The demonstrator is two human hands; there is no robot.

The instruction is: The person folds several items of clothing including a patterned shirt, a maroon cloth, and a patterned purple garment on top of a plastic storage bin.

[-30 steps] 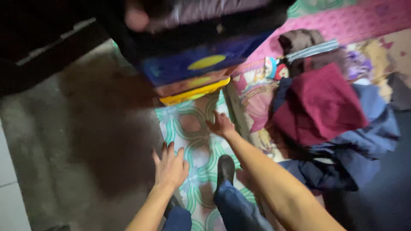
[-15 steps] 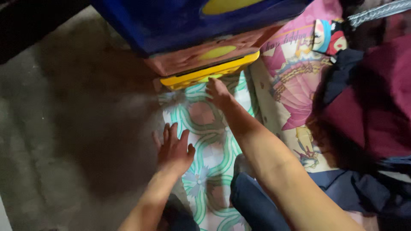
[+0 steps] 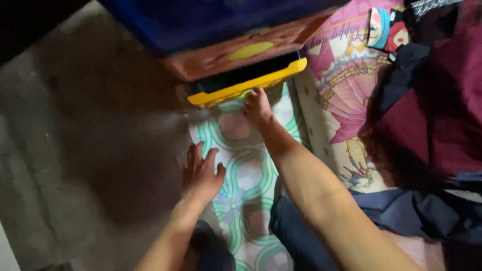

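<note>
My left hand lies flat, fingers spread, on a mat with green swirls, at its left edge by the concrete floor. My right hand reaches forward and touches the front of a yellow drawer pulled slightly out at the bottom of a plastic drawer unit. Its fingertips are curled at the drawer's lower edge. Above the yellow drawer sits a brown drawer front with a yellow oval handle, and above that a blue drawer.
Bare concrete floor spreads to the left. A pink cartoon-print sheet lies to the right of the mat, with a heap of maroon and dark blue clothes on it. My legs in dark trousers are folded below.
The view has moved closer to the drawer unit. My right hand has reached the yellow drawer's front edge, and the drawer now shows a dark gap. My left hand stays flat on the mat.
</note>
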